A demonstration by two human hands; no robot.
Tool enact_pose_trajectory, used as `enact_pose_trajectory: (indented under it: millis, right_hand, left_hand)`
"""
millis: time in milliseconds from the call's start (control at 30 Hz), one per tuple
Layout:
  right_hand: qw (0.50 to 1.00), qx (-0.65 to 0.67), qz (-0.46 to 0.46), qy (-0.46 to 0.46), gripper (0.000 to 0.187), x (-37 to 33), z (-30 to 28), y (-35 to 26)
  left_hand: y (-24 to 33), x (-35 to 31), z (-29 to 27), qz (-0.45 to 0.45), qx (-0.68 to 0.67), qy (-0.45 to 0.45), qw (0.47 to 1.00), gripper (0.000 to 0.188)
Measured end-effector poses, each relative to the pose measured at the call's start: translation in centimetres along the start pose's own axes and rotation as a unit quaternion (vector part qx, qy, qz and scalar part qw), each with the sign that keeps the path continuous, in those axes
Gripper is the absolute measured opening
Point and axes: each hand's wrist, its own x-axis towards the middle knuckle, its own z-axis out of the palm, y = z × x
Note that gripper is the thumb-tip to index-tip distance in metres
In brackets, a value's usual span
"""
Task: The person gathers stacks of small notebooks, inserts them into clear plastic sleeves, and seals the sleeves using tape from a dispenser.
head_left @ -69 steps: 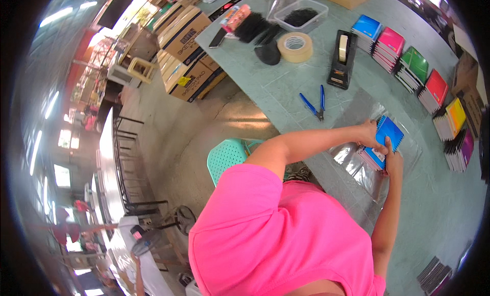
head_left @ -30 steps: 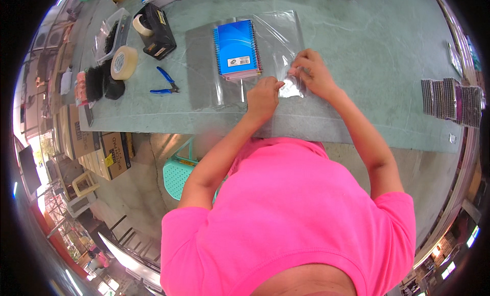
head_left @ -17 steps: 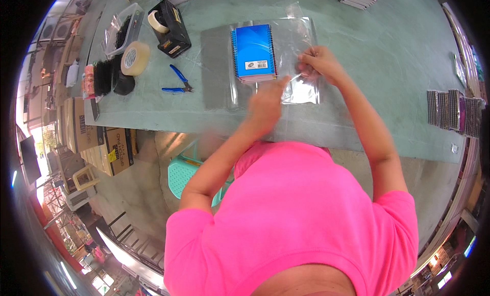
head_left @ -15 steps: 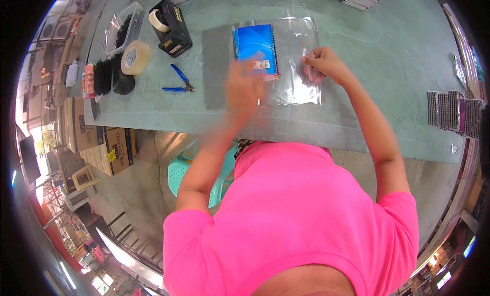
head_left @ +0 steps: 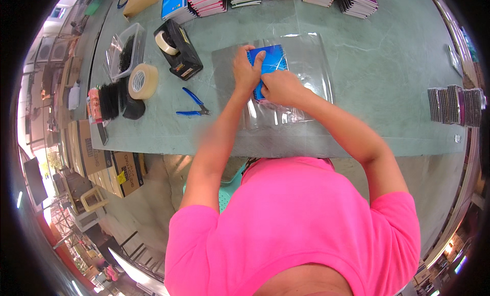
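Observation:
A blue spiral notebook (head_left: 274,55) lies on a sheet of clear plastic film (head_left: 312,56) spread on the table. My left hand (head_left: 246,70) grips the notebook's left edge, thumb flat on the cover and fingers along the side. Over the lower right part of the cover, my right hand (head_left: 283,88) is closed, its knuckles curled and fingertips pressed together. Whatever those fingers hold, if anything, is hidden. Thin bright lines, like creased clear plastic, cross the cover between the hands.
To the left lie blue-handled cutters (head_left: 191,103), a black tape dispenser (head_left: 177,50), a tape roll (head_left: 143,81), a clear plastic box (head_left: 138,47) and black wire coils (head_left: 108,99). Notebook stacks (head_left: 206,4) line the far edge; more bundled stacks (head_left: 454,106) stand at the right.
My left hand has come to rest on the notebook's left side. My right hand has moved left from the film onto the cover. The whole view has shifted slightly.

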Motion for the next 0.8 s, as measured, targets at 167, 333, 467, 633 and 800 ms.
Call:
enact_pose_trajectory:
  millis: [167,333,467,633,800]
  right_hand:
    - [0.993,-0.053,0.066,0.088,0.015,-0.9,1.6,-0.8]
    - [0.974,-0.036,0.052,0.219,0.021,-2.5,3.8,-2.1]
    - [0.952,-0.022,0.017,0.304,0.023,-4.1,4.4,-3.7]
    - [0.981,-0.015,0.051,0.185,0.020,-3.2,1.8,-2.7]
    - [0.993,-0.013,0.011,0.114,0.036,-2.0,-0.6,0.2]
  left_hand:
    - [3.3,1.6,-0.6,0.153,0.155,0.055,0.974,0.044]
    - [4.9,7.5,0.9,0.041,0.037,-0.137,0.989,0.038]
    - [-0.7,13.9,1.0,0.166,0.148,-0.154,0.963,0.033]
    - [-1.4,14.1,4.9,0.214,0.003,-0.472,0.855,0.026]
    - [-1.0,14.6,0.3,0.198,0.155,-0.531,0.809,0.024]
